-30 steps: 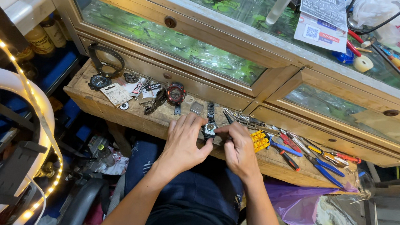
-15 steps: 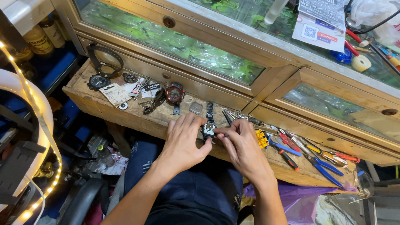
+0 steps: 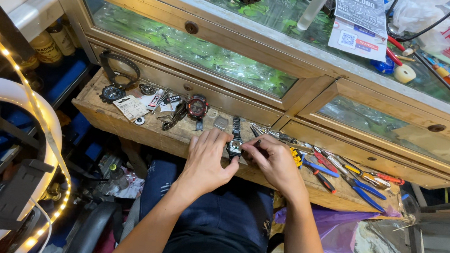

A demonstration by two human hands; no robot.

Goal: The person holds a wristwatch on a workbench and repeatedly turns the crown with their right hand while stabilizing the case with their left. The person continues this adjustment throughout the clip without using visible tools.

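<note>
A wristwatch (image 3: 235, 143) with a dark metal band lies on the wooden shelf (image 3: 129, 124) in front of me. My left hand (image 3: 209, 160) grips the watch case from the left. My right hand (image 3: 273, 160) pinches a thin dark tool whose tip meets the watch case from the right. Both hands rest on the shelf's front part, close together.
Pliers and cutters with blue, red and yellow handles (image 3: 349, 176) lie to the right. A red-rimmed watch (image 3: 197, 107), a black watch (image 3: 112, 93), a strap and small parts lie to the left. Glass-fronted drawers (image 3: 188, 48) rise behind. A lit ring lamp (image 3: 27, 127) stands at left.
My right hand has shifted left from the yellow-handled tools to the watch. The left hand stays on the watch.
</note>
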